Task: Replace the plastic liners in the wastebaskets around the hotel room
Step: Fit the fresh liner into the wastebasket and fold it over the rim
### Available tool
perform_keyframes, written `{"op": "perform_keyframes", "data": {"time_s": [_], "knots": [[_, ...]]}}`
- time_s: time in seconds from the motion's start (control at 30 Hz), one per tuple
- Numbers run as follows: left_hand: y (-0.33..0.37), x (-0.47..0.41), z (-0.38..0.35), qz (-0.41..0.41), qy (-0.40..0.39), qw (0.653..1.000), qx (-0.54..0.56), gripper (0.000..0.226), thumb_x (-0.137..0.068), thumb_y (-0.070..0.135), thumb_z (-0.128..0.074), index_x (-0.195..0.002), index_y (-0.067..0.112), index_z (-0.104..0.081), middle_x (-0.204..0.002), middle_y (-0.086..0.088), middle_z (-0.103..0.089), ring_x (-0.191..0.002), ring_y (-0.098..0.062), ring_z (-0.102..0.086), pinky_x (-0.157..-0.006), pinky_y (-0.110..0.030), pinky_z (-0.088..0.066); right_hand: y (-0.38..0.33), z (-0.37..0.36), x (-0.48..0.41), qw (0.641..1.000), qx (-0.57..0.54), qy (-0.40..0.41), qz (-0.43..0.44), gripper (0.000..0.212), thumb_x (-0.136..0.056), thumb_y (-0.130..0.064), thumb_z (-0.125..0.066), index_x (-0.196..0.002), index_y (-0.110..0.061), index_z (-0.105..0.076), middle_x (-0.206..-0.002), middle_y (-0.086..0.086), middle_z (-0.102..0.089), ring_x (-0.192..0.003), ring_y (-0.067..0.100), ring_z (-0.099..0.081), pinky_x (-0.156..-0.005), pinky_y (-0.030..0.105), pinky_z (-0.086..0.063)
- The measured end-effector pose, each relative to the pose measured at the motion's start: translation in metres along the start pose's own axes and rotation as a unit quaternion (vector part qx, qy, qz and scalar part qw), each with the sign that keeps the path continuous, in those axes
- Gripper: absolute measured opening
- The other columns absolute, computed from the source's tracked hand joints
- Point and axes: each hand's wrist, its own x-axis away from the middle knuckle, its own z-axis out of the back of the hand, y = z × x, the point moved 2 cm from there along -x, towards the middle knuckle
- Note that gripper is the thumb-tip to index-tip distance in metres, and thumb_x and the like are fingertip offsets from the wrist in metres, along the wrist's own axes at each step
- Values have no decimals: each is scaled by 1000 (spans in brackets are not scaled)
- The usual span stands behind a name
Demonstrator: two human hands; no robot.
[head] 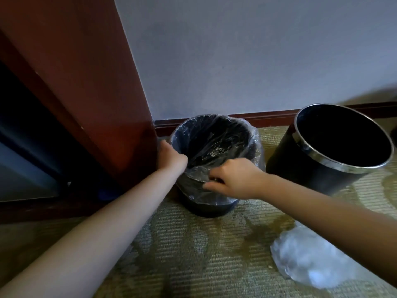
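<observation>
A small black wastebasket stands on the carpet against the wall. A clear plastic liner lines its inside and folds over the rim. My left hand is at the basket's left rim, its fingers hidden behind the rim and the plastic. My right hand pinches the liner's folded edge at the near rim, fingers curled on the plastic. A second black wastebasket with a chrome rim stands tilted to the right, with no liner visible inside.
A crumpled clear plastic bag lies on the patterned carpet at the lower right. A dark red wooden cabinet stands close on the left. The grey wall with a brown baseboard is behind.
</observation>
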Motion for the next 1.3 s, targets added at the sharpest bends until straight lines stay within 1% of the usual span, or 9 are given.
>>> {"op": "perform_keyframes", "data": {"time_s": [0.17,0.3,0.4,0.47,0.53,0.7,0.83,1.17,1.3], "knots": [[6,23,-6,-172,129,964,-154,57,-80,19,-64,-132,10,-41,-150,-10,-24,-136,-31,-25,-102,-48,-35,39,6,-4,994,-4,110,-22,45,-101,-49,-33,-81,-19,-60,-67,-7,-56,-62,16,-53,-67,31,-43],[23,34,-23,-282,85,937,-187,41,-83,16,-59,-122,15,-52,-147,-5,-29,-139,-25,-22,-111,-43,-26,65,1,-1,990,77,-100,-65,60,-102,-52,-22,-63,-18,-52,-60,-8,-48,-64,12,-47,-102,38,-39],[37,37,-36,-309,55,933,-179,35,-86,15,-56,-121,15,-53,-146,-3,-31,-139,-22,-22,-111,-40,-24,70,6,4,998,8,-15,-62,51,-100,-51,-32,-79,-17,-64,-67,-5,-59,-68,16,-57,-75,35,-51],[51,38,-42,-314,34,939,-135,32,-88,11,-52,-120,14,-54,-144,-2,-34,-137,-21,-24,-110,-40,-27,78,15,11,991,-42,113,-61,38,-98,-44,-43,-90,-18,-69,-73,-2,-65,-67,19,-60,-62,31,-44],[68,37,-47,-306,24,948,-82,29,-88,7,-50,-117,13,-55,-137,-3,-39,-133,-22,-29,-108,-38,-29,93,27,20,971,-66,207,-98,27,-98,-34,-51,-99,-16,-71,-84,3,-71,-75,23,-64,-65,34,-45],[110,43,-67,-306,20,951,-28,24,-88,7,-51,-111,9,-57,-125,-8,-48,-120,-25,-43,-102,-29,-31,144,35,53,905,-113,307,-271,25,-96,-28,-54,-114,-15,-66,-106,6,-71,-98,28,-65,-77,36,-48],[172,66,-106,-319,-27,947,-4,27,-92,12,-51,-118,11,-55,-132,-5,-44,-119,-19,-46,-89,-16,-28,192,36,94,862,-136,298,-387,33,-96,-27,-52,-126,-16,-59,-120,6,-66,-109,28,-60,-82,33,-46],[216,101,-217,-320,-153,929,-103,49,-89,25,-56,-136,15,-45,-138,-8,-47,-127,-29,-44,-101,-39,-40,255,-7,203,804,-118,245,-528,57,-94,-26,-47,-147,-14,-32,-148,6,-42,-133,30,-39,-103,44,-40],[187,93,-228,-239,-183,947,-110,70,-88,25,-60,-148,17,-25,-148,-12,-33,-133,-33,-38,-104,-44,-40,262,-22,225,781,-199,218,-550,70,-97,-27,-44,-155,-16,-6,-152,10,-34,-129,32,-44,-93,42,-46]]}}
